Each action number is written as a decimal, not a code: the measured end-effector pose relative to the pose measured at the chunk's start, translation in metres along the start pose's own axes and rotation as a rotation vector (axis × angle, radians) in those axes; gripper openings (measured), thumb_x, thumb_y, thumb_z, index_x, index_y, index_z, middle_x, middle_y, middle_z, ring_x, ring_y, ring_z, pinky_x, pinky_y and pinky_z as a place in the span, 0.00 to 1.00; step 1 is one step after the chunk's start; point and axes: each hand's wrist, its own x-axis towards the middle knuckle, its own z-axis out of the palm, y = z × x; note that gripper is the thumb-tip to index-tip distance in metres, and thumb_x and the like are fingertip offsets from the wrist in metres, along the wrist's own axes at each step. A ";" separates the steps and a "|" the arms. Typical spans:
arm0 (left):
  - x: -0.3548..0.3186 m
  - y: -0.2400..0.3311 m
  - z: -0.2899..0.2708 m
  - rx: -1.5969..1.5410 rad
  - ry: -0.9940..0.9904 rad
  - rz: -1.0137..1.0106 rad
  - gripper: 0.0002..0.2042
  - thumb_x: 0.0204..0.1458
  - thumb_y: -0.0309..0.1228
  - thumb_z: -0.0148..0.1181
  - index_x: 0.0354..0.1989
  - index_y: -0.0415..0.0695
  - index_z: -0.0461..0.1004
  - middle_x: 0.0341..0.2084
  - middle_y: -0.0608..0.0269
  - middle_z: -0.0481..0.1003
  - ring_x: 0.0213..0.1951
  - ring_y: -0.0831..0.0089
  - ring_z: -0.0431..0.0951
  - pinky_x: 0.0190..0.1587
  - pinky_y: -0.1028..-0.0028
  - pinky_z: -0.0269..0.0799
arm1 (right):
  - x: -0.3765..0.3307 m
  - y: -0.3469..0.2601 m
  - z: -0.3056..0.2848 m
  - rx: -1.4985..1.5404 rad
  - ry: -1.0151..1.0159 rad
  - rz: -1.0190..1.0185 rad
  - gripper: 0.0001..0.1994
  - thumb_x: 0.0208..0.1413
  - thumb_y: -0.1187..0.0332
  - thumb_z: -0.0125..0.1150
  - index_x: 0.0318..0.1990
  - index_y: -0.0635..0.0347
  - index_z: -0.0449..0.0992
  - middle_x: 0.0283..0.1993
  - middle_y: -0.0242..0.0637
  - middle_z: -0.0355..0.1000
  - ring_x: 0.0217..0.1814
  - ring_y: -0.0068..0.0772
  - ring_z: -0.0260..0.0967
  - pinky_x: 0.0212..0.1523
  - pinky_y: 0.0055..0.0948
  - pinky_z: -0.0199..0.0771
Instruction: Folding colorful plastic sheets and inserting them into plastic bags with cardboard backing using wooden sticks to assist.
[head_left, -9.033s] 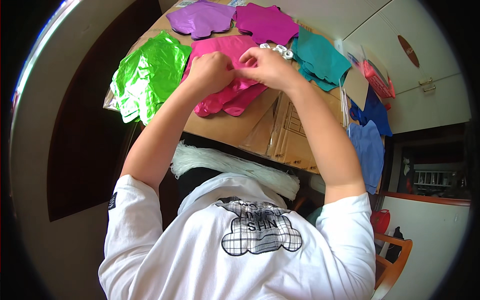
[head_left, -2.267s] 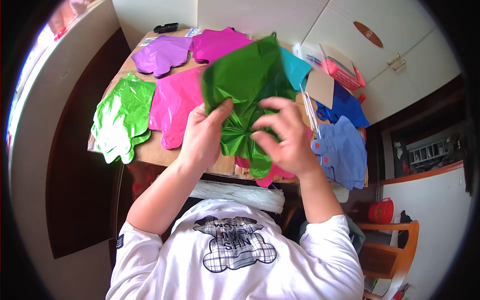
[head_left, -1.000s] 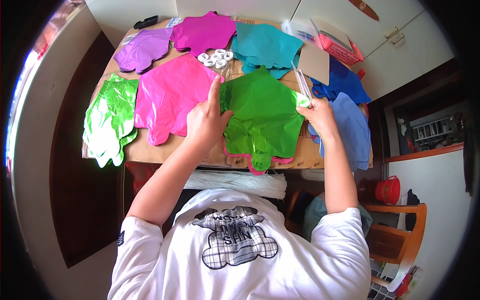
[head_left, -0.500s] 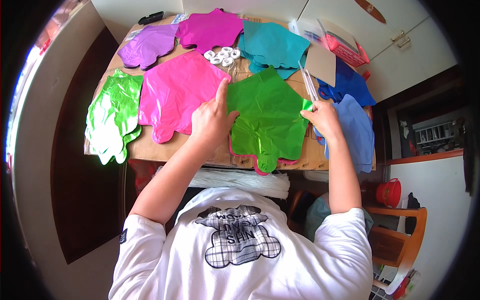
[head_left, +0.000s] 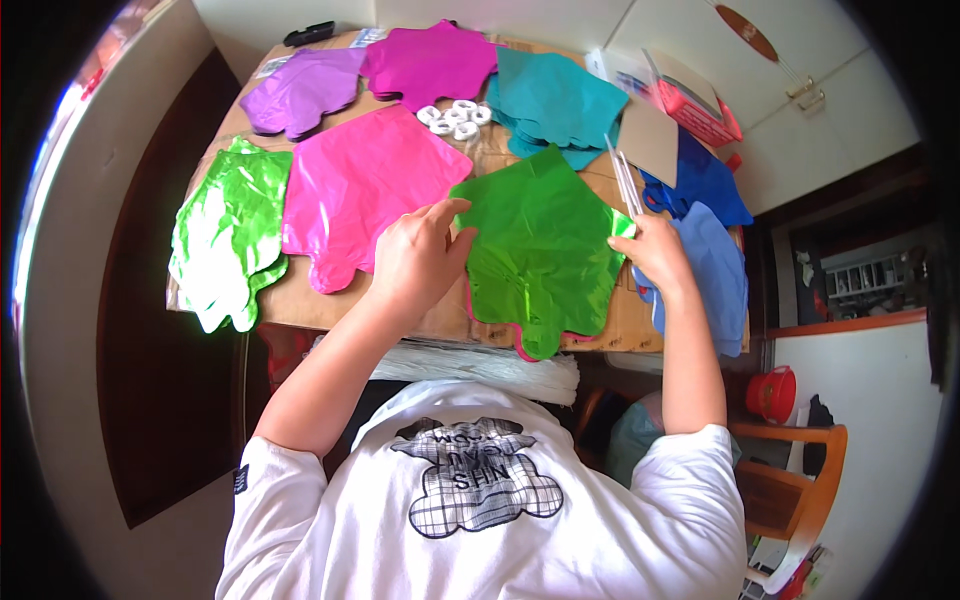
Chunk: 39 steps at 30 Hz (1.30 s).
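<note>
A flat green foil balloon [head_left: 540, 235], star-like with a rounded tab at the bottom, lies before me, with a pink edge showing beneath it. At its left edge is my left hand [head_left: 420, 250], thumb and forefinger apart, the fingertips near or touching the foil. My right hand [head_left: 655, 250] pinches the balloon's right corner, which is lifted and catches the light. Several slim white sticks [head_left: 625, 180], perhaps straws, rise out of the same hand. To the left, a flat pink foil balloon [head_left: 370, 180] lies close to my left hand.
Around the cardboard-covered tabletop [head_left: 290, 300] lie light green [head_left: 230, 220], purple [head_left: 305, 90], magenta [head_left: 430, 60], teal [head_left: 560, 95] and blue foil balloons [head_left: 712, 270]. White ribbon rolls [head_left: 455, 118] sit mid-table. A beige card [head_left: 648, 140] and red basket [head_left: 705, 115] stand far right.
My left forefinger has drawn back from the green balloon's upper left corner and bent toward the thumb. The green balloon sits slightly lower in view; my right hand keeps its hold.
</note>
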 end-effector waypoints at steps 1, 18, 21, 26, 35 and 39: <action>0.002 -0.001 -0.009 -0.029 0.023 -0.004 0.14 0.50 0.34 0.64 0.44 0.45 0.77 0.20 0.60 0.74 0.21 0.68 0.74 0.27 0.69 0.69 | 0.001 0.001 0.000 0.023 0.002 -0.026 0.15 0.42 0.63 0.72 0.28 0.67 0.76 0.23 0.46 0.75 0.27 0.39 0.75 0.31 0.35 0.72; 0.140 -0.268 -0.180 0.244 0.241 -0.398 0.14 0.45 0.37 0.67 0.34 0.39 0.81 0.29 0.55 0.81 0.34 0.67 0.81 0.40 0.69 0.75 | 0.063 -0.172 -0.003 0.149 0.024 -0.530 0.08 0.53 0.67 0.62 0.31 0.63 0.75 0.21 0.41 0.71 0.23 0.32 0.69 0.27 0.32 0.67; 0.141 -0.280 -0.175 0.277 0.229 -0.375 0.13 0.45 0.37 0.66 0.34 0.40 0.81 0.29 0.55 0.81 0.34 0.66 0.82 0.40 0.68 0.75 | 0.120 -0.263 0.033 0.264 -0.167 -0.744 0.10 0.54 0.66 0.61 0.29 0.65 0.75 0.22 0.32 0.70 0.24 0.20 0.63 0.26 0.27 0.64; 0.144 -0.279 -0.165 0.220 0.203 -0.312 0.13 0.44 0.37 0.64 0.34 0.41 0.81 0.29 0.54 0.81 0.35 0.61 0.81 0.41 0.65 0.75 | 0.224 -0.370 0.140 0.160 -0.160 -0.737 0.14 0.45 0.57 0.70 0.30 0.59 0.81 0.31 0.40 0.79 0.33 0.33 0.77 0.37 0.33 0.75; 0.132 -0.288 -0.170 0.240 0.180 -0.210 0.11 0.48 0.32 0.60 0.38 0.44 0.80 0.40 0.52 0.79 0.45 0.54 0.78 0.50 0.62 0.71 | 0.227 -0.436 0.236 -0.001 -0.196 -0.485 0.41 0.32 0.44 0.77 0.52 0.62 0.72 0.50 0.50 0.73 0.56 0.44 0.70 0.54 0.38 0.71; 0.125 -0.292 -0.171 0.236 0.063 -0.114 0.10 0.49 0.29 0.56 0.37 0.43 0.80 0.39 0.53 0.78 0.45 0.53 0.77 0.50 0.62 0.71 | 0.222 -0.438 0.240 -0.106 -0.232 -0.360 0.32 0.37 0.49 0.76 0.50 0.55 0.76 0.52 0.46 0.73 0.59 0.42 0.69 0.55 0.40 0.71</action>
